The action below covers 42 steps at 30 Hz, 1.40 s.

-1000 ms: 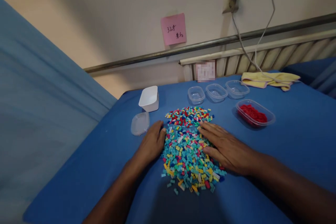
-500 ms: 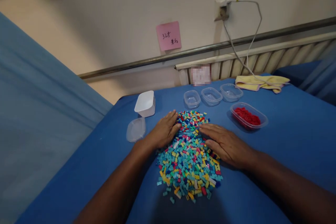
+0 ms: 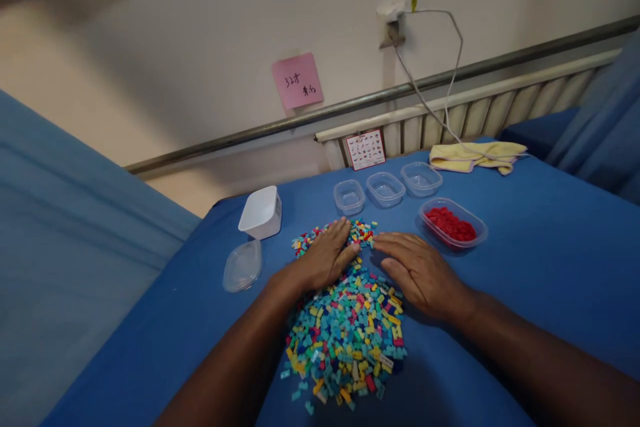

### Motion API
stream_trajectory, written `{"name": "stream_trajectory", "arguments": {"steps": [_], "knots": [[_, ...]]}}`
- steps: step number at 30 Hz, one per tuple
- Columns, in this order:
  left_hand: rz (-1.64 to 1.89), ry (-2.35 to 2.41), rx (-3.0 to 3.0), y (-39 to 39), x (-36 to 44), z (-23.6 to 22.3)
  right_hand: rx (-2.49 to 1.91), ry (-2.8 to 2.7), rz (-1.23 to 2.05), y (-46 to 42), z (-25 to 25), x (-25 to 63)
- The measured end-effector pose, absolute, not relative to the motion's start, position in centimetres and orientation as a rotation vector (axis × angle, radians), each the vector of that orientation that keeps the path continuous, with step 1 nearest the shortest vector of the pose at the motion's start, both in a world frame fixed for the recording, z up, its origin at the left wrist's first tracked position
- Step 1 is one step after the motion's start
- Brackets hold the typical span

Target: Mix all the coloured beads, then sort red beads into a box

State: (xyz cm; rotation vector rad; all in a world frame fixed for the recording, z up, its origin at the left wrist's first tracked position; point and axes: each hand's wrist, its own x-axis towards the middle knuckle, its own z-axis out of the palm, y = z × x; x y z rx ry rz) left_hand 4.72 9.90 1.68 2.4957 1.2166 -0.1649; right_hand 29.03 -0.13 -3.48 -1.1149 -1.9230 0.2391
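Note:
A heap of small toy building bricks [image 3: 345, 327] in blue, yellow, green, pink and other colours lies on the blue cloth [image 3: 525, 267]. My left hand [image 3: 330, 253] rests flat over the narrow upper part of the heap, covering some bricks, fingers stretched forward and thumb apart. To the right, my right hand [image 3: 423, 273] lies with its fingers extended, the fingertips at the edge of the far bricks. Neither hand grips anything. Bricks spread out beyond the left hand, towards the containers.
Three clear tubs [image 3: 385, 190] line the back, with a clear tub of red pieces [image 3: 453, 223] at right. A white tub [image 3: 261, 212] and a clear lid [image 3: 243, 266] are at left. A yellow cloth [image 3: 475, 155] lies by a cable [image 3: 455, 80] and radiator [image 3: 505, 107].
My left hand has moved inward onto the bricks, and the far part of the heap has spread leftward. My hands are closer together. The view has shifted slightly.

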Motion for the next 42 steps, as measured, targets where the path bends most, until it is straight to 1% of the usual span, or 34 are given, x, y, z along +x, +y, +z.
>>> {"name": "stream_trajectory", "arguments": {"steps": [3, 10, 14, 19, 23, 30, 34, 37, 42], "knots": [[-0.167, 1.151, 2.528, 10.0, 5.8, 1.0, -1.133, -1.832, 0.207, -0.1, -3.5, 29.7], [-0.144, 1.104, 2.568, 7.9, 6.7, 1.8, -1.136, -1.761, 0.220, -0.1, -3.4, 29.8], [-0.160, 1.044, 2.582, 7.4, 8.3, 1.2, -1.167, -1.746, 0.233, 0.1, -3.6, 30.0], [-0.130, 0.973, 2.633, 6.0, 10.0, 0.6, -1.256, -1.797, 0.295, 0.4, -4.8, 30.0], [-0.070, 0.903, 2.604, 4.9, 10.9, 1.1, -1.297, -1.827, 0.333, 0.6, -6.1, 30.0], [-0.160, 0.829, 2.572, 2.2, 8.7, 2.8, -1.303, -1.876, 0.326, 0.2, -5.9, 30.1], [-0.100, 0.809, 2.560, -0.1, 7.2, 3.0, -1.197, -2.053, 0.350, -0.3, -5.3, 29.7], [-0.081, 0.884, 2.530, -1.7, 6.2, 3.1, -1.130, -2.185, 0.379, -0.9, -4.8, 29.4], [-0.027, 0.881, 2.503, -3.2, 4.4, 4.2, -1.034, -2.323, 0.475, -2.2, -4.1, 28.4]]}}
